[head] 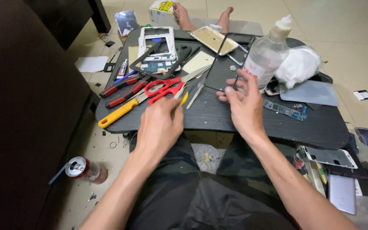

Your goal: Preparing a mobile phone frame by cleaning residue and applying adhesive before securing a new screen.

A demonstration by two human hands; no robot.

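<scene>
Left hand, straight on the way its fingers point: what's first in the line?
The left hand pinches a small yellow-tipped tool and points up and right across the table. Going on, it would probably meet the metal tweezers first, just past the red scissors; depth is uncertain.

Red-labelled clear bottle [265,55] on table; white-yellow box [162,12] beyond

Bare tabletop [235,117] between scissors [163,88], bottle [265,53]
</scene>
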